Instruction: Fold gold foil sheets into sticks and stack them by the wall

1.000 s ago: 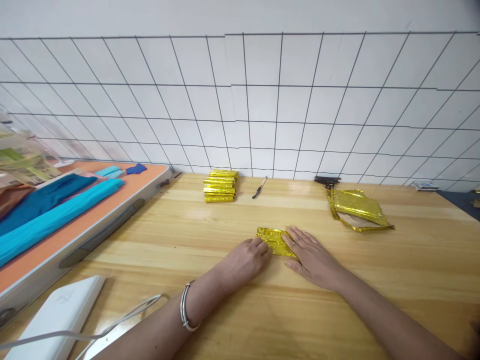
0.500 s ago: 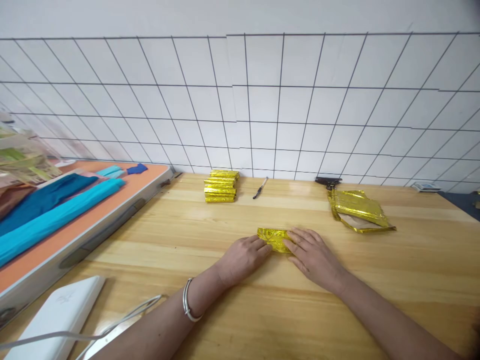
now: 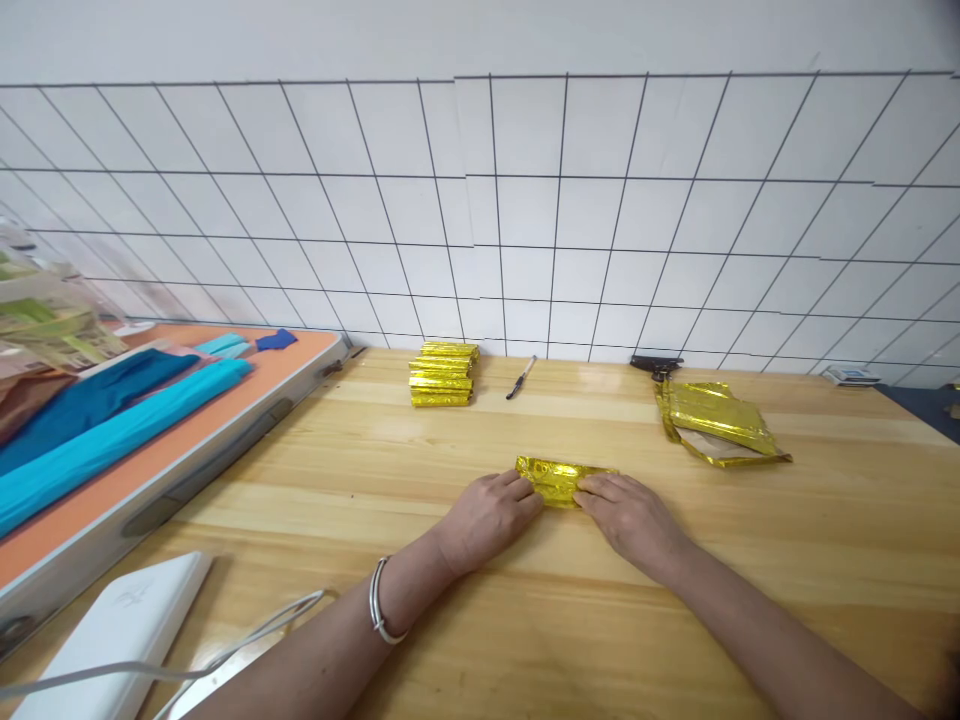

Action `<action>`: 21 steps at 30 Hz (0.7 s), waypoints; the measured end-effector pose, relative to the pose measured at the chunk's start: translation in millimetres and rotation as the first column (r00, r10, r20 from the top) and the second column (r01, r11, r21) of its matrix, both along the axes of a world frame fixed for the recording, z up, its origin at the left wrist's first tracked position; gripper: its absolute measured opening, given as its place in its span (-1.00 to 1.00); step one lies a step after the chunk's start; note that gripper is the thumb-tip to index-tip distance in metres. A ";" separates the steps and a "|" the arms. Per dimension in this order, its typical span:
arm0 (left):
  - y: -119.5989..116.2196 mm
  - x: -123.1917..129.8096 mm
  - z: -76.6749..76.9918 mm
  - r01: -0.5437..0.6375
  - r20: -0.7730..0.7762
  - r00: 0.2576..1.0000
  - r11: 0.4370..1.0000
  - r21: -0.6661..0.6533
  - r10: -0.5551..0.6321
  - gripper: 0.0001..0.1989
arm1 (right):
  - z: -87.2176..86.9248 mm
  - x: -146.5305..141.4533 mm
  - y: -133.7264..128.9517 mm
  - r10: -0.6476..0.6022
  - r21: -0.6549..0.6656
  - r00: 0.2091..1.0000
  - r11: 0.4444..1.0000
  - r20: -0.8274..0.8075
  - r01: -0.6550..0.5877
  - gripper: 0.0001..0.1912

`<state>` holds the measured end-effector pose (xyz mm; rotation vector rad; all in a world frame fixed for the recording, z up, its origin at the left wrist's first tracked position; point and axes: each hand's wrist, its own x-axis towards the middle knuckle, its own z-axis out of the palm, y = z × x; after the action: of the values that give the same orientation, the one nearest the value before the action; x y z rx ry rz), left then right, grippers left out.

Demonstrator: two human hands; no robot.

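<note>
A flat gold foil piece [image 3: 556,484] lies crosswise on the wooden table [image 3: 480,640], between my two hands. My left hand [image 3: 495,510] grips its left end with the fingers curled together. At the right end my right hand [image 3: 628,515] has its fingers and thumb drawn together on the foil. Farther back stands a stack of folded gold foil strips [image 3: 442,375]. To the right rests a gold foil packet [image 3: 720,418] with a brown inner side showing at its opening.
A pen [image 3: 521,378] and a black clip-like object [image 3: 657,364] lie near the tiled wall. An orange board [image 3: 300,352] with blue cloths fills the left. A white power bank [image 3: 120,625] with a cable sits front left.
The fingers of my right hand, spread over the foil before, have drawn together at its right end, so more of the foil shows. My left hand has hardly moved.
</note>
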<state>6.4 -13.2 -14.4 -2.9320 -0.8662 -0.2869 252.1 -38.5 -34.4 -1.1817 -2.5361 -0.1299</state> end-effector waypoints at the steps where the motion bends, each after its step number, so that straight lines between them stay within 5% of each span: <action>1: 0.1 0.0 0.3 0.000 -0.004 1.000 1.000 -0.002 0.000 -0.78 | 0.6 -0.2 -0.6 -0.004 -0.001 1.000 1.000 0.005 0.004 -0.68; 12: 1.3 -3.9 1.7 -0.027 -0.023 0.999 0.999 0.021 0.027 -0.80 | -0.5 23.3 5.7 0.082 -0.013 0.994 0.997 0.072 -0.081 -0.61; 21: 5.8 -5.0 -0.8 -0.046 -0.044 0.998 0.997 0.056 0.048 -0.86 | 6.9 28.8 6.0 0.012 0.064 0.989 0.998 0.146 -0.021 -0.60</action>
<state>1.4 -7.4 -15.2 -2.8516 -0.9051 -0.2370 280.9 -32.4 -27.5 -1.1649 -2.6441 -0.3031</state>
